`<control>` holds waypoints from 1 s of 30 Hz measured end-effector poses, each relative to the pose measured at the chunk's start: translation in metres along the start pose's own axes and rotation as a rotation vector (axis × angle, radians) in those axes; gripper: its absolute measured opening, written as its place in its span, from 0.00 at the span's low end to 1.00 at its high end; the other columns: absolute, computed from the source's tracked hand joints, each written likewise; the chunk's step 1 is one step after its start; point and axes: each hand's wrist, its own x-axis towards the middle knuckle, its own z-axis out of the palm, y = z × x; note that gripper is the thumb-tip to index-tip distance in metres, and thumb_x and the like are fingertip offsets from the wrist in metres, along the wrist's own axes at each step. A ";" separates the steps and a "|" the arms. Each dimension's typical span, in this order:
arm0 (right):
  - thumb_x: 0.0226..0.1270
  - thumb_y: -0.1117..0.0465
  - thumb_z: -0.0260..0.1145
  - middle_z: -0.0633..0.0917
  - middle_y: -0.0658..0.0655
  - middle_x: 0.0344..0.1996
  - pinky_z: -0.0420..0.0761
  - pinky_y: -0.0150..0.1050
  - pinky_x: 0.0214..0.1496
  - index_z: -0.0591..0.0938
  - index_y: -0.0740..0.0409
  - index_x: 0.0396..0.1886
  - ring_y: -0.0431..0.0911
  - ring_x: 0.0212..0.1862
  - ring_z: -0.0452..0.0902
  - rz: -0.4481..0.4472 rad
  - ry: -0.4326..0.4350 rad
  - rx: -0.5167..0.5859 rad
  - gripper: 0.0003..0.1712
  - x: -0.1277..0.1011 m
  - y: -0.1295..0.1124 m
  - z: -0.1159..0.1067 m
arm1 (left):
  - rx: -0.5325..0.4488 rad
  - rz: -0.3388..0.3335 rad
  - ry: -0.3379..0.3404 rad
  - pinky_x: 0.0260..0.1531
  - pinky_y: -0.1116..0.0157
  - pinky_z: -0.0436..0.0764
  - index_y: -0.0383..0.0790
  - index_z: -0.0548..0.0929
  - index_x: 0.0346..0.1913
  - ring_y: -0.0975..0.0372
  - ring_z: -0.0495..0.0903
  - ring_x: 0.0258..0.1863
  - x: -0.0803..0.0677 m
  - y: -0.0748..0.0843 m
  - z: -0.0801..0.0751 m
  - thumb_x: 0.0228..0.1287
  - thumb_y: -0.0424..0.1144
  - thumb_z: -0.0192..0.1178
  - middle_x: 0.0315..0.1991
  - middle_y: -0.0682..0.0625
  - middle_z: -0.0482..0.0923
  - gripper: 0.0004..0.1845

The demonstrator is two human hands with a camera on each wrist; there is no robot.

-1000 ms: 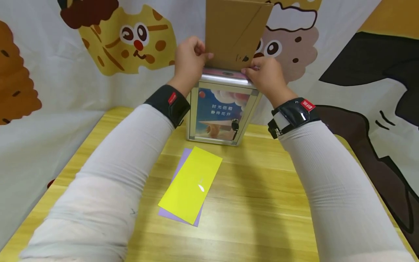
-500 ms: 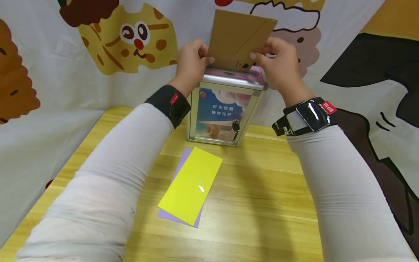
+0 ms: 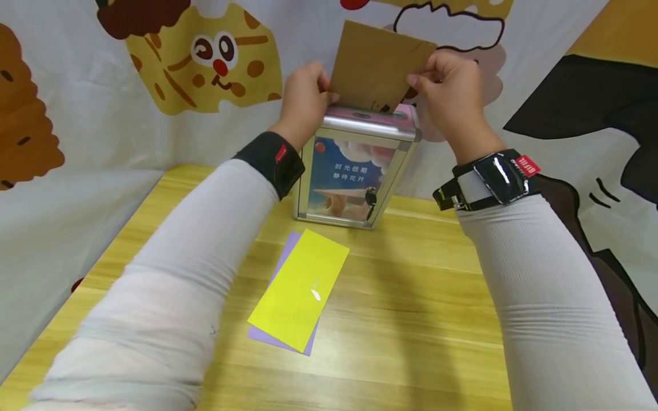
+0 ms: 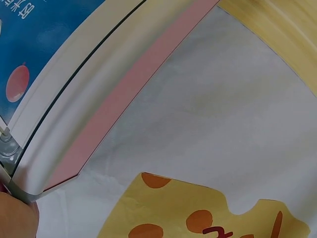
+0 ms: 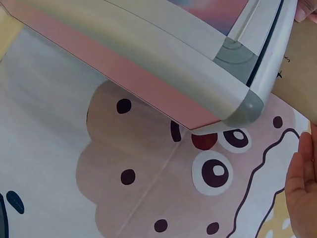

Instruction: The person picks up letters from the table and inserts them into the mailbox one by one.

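Note:
In the head view a brown kraft envelope (image 3: pixel 377 68) stands nearly upright on the pink top of a silver-framed letter box (image 3: pixel 336 182). Its lower edge meets the top; how far it reaches inside cannot be seen. My left hand (image 3: pixel 304 101) pinches the envelope's lower left edge, right above the box. Higher up, my right hand (image 3: pixel 454 100) pinches its right edge between thumb and fingers. In the right wrist view, part of the right hand (image 5: pixel 301 191) shows beside the box. Only a bit of the left hand (image 4: pixel 19 215) appears in the left wrist view.
On the wooden table (image 3: pixel 411 342), a yellow envelope (image 3: pixel 300 288) overlaps a purple one (image 3: pixel 283 341) in front of the box. Keys (image 3: pixel 370 197) hang from the box's door lock. A white cloth (image 3: pixel 205 137) with cartoon prints hangs close behind.
The brown envelope has come down towards the box and tilted slightly. My right hand has shifted from its lower right corner up and rightward along the edge. The left hand has barely moved.

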 end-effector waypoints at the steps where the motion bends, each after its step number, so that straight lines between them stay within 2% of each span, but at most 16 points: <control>1: 0.68 0.58 0.64 0.75 0.38 0.26 0.67 0.29 0.38 0.83 0.58 0.37 0.33 0.34 0.69 0.002 0.002 -0.008 0.07 0.000 0.001 0.001 | -0.002 0.000 -0.001 0.35 0.72 0.65 0.44 0.64 0.28 0.61 0.69 0.38 0.000 0.000 0.000 0.67 0.35 0.60 0.29 0.53 0.65 0.15; 4: 0.68 0.58 0.64 0.76 0.38 0.26 0.68 0.28 0.37 0.84 0.61 0.43 0.32 0.33 0.70 0.000 0.016 -0.021 0.11 0.000 0.002 0.002 | -0.017 -0.003 0.000 0.35 0.72 0.66 0.43 0.64 0.29 0.61 0.69 0.38 0.000 0.000 0.001 0.67 0.35 0.60 0.30 0.53 0.66 0.14; 11: 0.68 0.56 0.64 0.78 0.40 0.27 0.68 0.30 0.39 0.84 0.59 0.42 0.33 0.35 0.72 0.068 -0.026 -0.024 0.12 0.001 0.004 0.007 | -0.107 -0.040 0.011 0.36 0.71 0.67 0.44 0.66 0.30 0.63 0.69 0.38 0.001 0.000 0.000 0.64 0.37 0.64 0.32 0.52 0.68 0.15; 16: 0.67 0.58 0.65 0.77 0.39 0.27 0.69 0.29 0.39 0.85 0.59 0.41 0.32 0.35 0.73 0.048 -0.027 -0.015 0.10 0.001 0.008 0.012 | -0.125 -0.066 0.014 0.38 0.71 0.69 0.44 0.68 0.32 0.63 0.70 0.40 -0.001 0.003 -0.001 0.61 0.39 0.66 0.36 0.52 0.70 0.14; 18: 0.67 0.58 0.65 0.80 0.43 0.30 0.70 0.29 0.41 0.85 0.59 0.43 0.33 0.37 0.74 0.049 -0.036 -0.023 0.11 0.001 0.009 0.015 | -0.137 -0.071 0.018 0.40 0.71 0.70 0.43 0.70 0.36 0.64 0.70 0.41 -0.002 0.004 -0.002 0.62 0.40 0.66 0.38 0.52 0.71 0.13; 21: 0.67 0.58 0.65 0.85 0.50 0.38 0.72 0.28 0.43 0.84 0.61 0.47 0.36 0.41 0.76 0.057 -0.059 -0.053 0.14 0.001 0.010 0.017 | -0.161 -0.046 0.038 0.43 0.73 0.71 0.40 0.74 0.44 0.64 0.72 0.44 -0.003 0.006 -0.005 0.62 0.41 0.64 0.42 0.52 0.73 0.13; 25: 0.68 0.57 0.65 0.87 0.55 0.42 0.72 0.27 0.41 0.84 0.62 0.48 0.36 0.39 0.76 0.059 -0.088 -0.088 0.15 0.001 0.013 0.022 | -0.140 0.017 0.058 0.48 0.77 0.71 0.38 0.76 0.56 0.64 0.74 0.50 -0.004 0.011 -0.009 0.65 0.42 0.61 0.50 0.49 0.77 0.19; 30: 0.68 0.56 0.64 0.85 0.56 0.45 0.69 0.28 0.39 0.84 0.63 0.46 0.37 0.40 0.72 0.081 -0.116 -0.118 0.15 0.000 0.017 0.029 | -0.063 0.051 0.057 0.49 0.78 0.71 0.39 0.79 0.58 0.65 0.76 0.51 -0.003 0.018 -0.014 0.66 0.44 0.59 0.53 0.50 0.80 0.20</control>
